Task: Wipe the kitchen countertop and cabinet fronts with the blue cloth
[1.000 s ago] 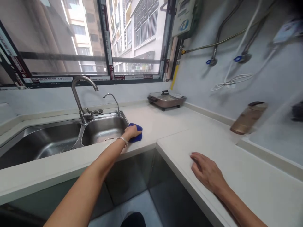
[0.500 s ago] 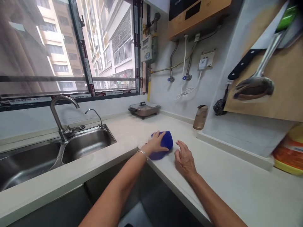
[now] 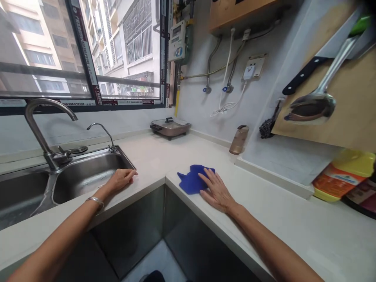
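A blue cloth (image 3: pixel 192 181) lies spread on the white countertop (image 3: pixel 264 211) near the inner corner. My right hand (image 3: pixel 216 190) rests flat on the cloth's right side with its fingers stretched out. My left hand (image 3: pixel 121 179) lies open on the counter edge beside the right basin of the steel sink (image 3: pixel 85 178), holding nothing. A bracelet is on my left wrist.
A tall tap (image 3: pixel 44 125) and a small tap (image 3: pixel 102 133) stand behind the sink. A lidded electric pan (image 3: pixel 169 128) and a brown bottle (image 3: pixel 239 140) sit at the back. On the right wall hang a cutting board, knife and ladle (image 3: pixel 314 103). A yellow bottle (image 3: pixel 342 176) lies far right.
My left hand let go of the blue cloth and drew back left to the sink edge. My right hand moved onto the cloth. The view turned to the right.
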